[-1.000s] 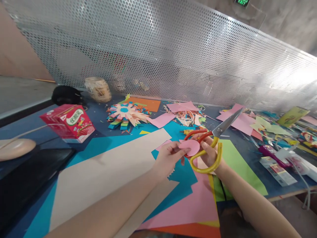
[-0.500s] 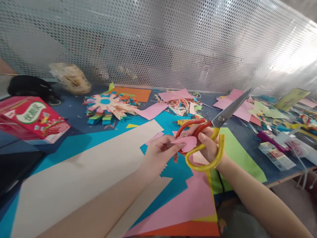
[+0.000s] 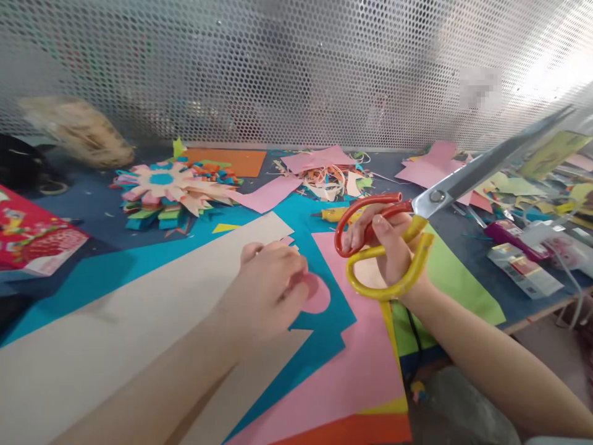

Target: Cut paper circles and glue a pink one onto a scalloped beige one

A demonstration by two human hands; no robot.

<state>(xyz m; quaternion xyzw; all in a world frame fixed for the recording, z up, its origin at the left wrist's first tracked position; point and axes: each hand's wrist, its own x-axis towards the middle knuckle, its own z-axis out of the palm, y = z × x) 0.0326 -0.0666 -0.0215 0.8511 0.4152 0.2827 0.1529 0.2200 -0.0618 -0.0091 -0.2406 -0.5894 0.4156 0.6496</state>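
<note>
Left grip (image 3: 264,290): 1 cutout (image 3: 319,295); right grip (image 3: 396,250): 1 scissors (image 3: 438,196).

Can pass low over the flat cream sheet (image 3: 139,303) on the left and the pink sheet (image 3: 370,371) nearer the front. Squeezed to a narrow gap over blue paper (image 3: 331,324), between the pink disc (image 3: 317,294) in the left hand (image 3: 264,290) and the scissors (image 3: 439,196). Blocked rightward by their blades, angled up and out. Walled off behind by the perforated panel (image 3: 259,74). Obstructed before that by 2 raised piles: layered paper flower (image 3: 162,179), shredded heap (image 3: 331,176).
</note>
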